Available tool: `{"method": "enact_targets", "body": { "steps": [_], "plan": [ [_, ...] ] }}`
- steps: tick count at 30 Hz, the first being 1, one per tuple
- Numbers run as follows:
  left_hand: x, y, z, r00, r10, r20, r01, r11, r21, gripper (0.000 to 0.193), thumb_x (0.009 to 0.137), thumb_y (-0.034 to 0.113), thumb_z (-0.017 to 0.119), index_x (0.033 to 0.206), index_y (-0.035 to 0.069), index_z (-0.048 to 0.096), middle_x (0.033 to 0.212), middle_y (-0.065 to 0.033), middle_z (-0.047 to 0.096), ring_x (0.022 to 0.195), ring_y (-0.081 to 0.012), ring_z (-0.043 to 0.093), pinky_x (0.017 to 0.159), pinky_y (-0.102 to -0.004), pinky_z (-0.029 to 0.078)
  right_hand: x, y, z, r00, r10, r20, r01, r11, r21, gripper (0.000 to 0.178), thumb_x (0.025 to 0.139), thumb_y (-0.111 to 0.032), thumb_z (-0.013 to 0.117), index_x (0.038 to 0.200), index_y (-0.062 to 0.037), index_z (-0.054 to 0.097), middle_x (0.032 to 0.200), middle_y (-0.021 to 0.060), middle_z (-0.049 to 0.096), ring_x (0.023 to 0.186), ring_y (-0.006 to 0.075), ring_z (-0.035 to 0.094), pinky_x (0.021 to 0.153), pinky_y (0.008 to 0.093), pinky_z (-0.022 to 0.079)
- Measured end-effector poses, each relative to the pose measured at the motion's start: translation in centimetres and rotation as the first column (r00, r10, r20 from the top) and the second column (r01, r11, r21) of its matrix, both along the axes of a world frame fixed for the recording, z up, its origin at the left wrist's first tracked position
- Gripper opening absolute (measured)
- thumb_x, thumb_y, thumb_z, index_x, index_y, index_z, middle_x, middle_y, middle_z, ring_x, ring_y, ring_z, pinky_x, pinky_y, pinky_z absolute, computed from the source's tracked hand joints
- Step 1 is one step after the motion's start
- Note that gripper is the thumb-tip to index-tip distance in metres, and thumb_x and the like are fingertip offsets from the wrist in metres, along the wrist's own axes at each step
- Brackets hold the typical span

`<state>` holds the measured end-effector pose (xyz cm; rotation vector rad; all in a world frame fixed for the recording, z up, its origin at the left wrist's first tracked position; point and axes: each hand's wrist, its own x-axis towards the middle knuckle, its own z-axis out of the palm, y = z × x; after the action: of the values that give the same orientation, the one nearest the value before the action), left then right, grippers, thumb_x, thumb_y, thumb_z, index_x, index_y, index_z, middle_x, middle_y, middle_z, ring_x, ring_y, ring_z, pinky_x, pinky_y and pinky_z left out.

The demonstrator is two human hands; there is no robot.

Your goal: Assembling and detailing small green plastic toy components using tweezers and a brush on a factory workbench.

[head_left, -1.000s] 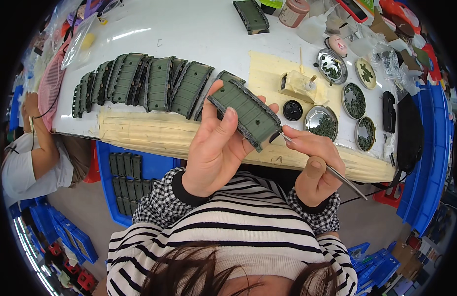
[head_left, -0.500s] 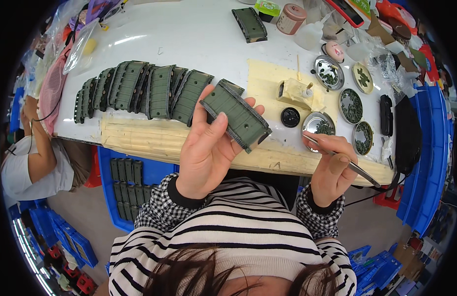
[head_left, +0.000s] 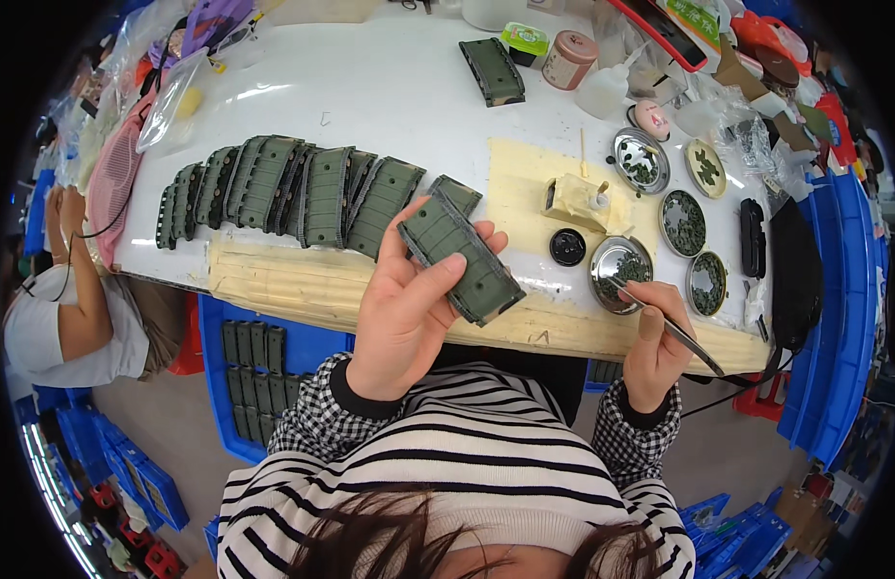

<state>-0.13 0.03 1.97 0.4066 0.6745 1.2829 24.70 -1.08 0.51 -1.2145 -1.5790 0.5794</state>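
Observation:
My left hand [head_left: 409,309] grips a dark green rectangular model panel [head_left: 460,259], tilted, above the table's front edge. My right hand [head_left: 657,343] holds metal tweezers [head_left: 671,328], whose tip reaches into a round metal dish [head_left: 620,262] with green bits in it. A row of several similar green panels [head_left: 283,188] lies overlapped on the white table [head_left: 370,87] to the left of the held panel. Another green panel [head_left: 493,70] lies at the far side.
Several more round dishes of green bits [head_left: 684,222] sit at the right, with a small black cap [head_left: 567,247] and a beige block [head_left: 580,199] on a yellowish mat. Jars and bottles stand at the back. Blue crates [head_left: 264,367] hold more panels below. Another person [head_left: 71,309] sits at left.
My right hand has moved away from the held panel, rightward, and the tweezers now reach into the metal dish. My left hand has lowered the panel slightly.

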Motion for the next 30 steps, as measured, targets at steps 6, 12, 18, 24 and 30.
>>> {"method": "enact_targets", "body": {
  "steps": [6,12,18,24,30],
  "plan": [
    [0.5,-0.4,-0.1,0.994,-0.109,-0.007,0.108,0.992,-0.072,0.061,0.095,0.000,0.053,0.146,0.011,0.022,0.123,-0.0194,0.057,0.114,-0.0286,0.060,0.094,-0.0419,0.053,0.6,0.2,-0.2,0.996,-0.067,0.064,0.067,0.998,-0.003,0.015,0.090,-0.004,0.061,0.101,0.0042,0.067,0.091,0.0129,0.068,0.086,0.0216,0.060,0.079,0.0301,0.047],
    [1.4,-0.5,0.2,0.995,-0.094,-0.036,0.095,0.995,0.042,0.066,0.095,0.000,0.052,0.150,0.019,0.022,0.133,-0.0176,0.049,0.111,-0.0288,0.061,0.093,-0.0412,0.054,1.2,0.4,-0.5,0.990,-0.087,0.107,0.084,0.996,0.031,0.015,0.089,-0.005,0.062,0.100,0.0027,0.068,0.092,0.0120,0.068,0.090,0.0247,0.060,0.083,0.0330,0.046],
    [1.3,-0.5,0.0,0.984,-0.138,-0.114,0.142,0.990,0.025,0.033,0.100,0.010,0.046,0.133,0.009,0.043,0.135,-0.0160,0.048,0.117,-0.0307,0.058,0.095,-0.0419,0.054,1.5,0.9,-0.8,0.979,-0.088,0.185,0.081,0.996,0.043,0.011,0.090,-0.008,0.062,0.094,-0.0003,0.069,0.090,0.0089,0.068,0.094,0.0278,0.058,0.085,0.0357,0.045],
    [1.4,-0.3,-0.5,0.986,-0.140,-0.095,0.145,0.988,0.048,0.018,0.103,0.017,0.044,0.111,0.003,0.051,0.136,-0.0162,0.048,0.120,-0.0314,0.056,0.095,-0.0439,0.054,1.4,1.1,-0.8,0.948,-0.137,0.289,0.133,0.991,0.034,0.011,0.090,-0.012,0.064,0.094,-0.0035,0.070,0.087,0.0055,0.067,0.090,0.0255,0.056,0.084,0.0351,0.042],
    [1.3,-0.3,-0.6,0.982,-0.153,-0.108,0.158,0.986,0.043,0.016,0.103,0.017,0.043,0.105,0.004,0.050,0.136,-0.0165,0.047,0.119,-0.0314,0.057,0.095,-0.0444,0.054,1.3,1.9,-0.8,0.923,-0.162,0.349,0.153,0.987,0.052,0.010,0.090,-0.013,0.065,0.093,-0.0047,0.070,0.085,0.0054,0.065,0.087,0.0244,0.053,0.082,0.0348,0.040]
  ]
}}
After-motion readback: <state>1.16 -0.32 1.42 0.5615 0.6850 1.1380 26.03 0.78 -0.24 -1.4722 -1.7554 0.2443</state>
